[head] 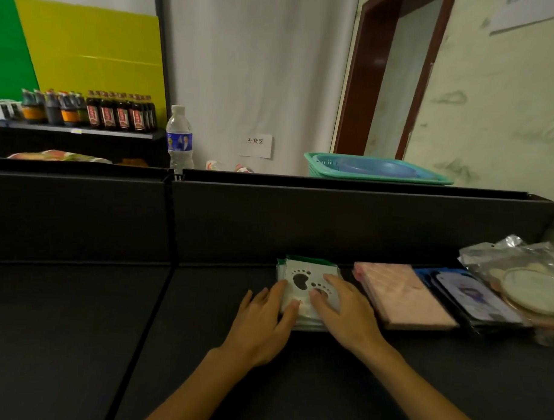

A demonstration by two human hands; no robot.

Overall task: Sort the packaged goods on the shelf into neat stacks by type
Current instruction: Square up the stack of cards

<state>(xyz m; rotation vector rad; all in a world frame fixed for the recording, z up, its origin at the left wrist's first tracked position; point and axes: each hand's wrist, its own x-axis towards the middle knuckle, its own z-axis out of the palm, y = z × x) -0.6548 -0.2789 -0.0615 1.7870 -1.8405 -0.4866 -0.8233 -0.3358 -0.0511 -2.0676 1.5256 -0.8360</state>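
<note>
Lower centre of frame: left hand (pixel 263 322) and right hand (pixel 344 309), fingers flat, pressing either side of footprint packs (pixel 305 275), long axis pointing away, on dark shelf (pixel 108 314).

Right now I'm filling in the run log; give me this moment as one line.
left hand: open on footprint packs | right hand: open on same | pink stack: alongside
</note>
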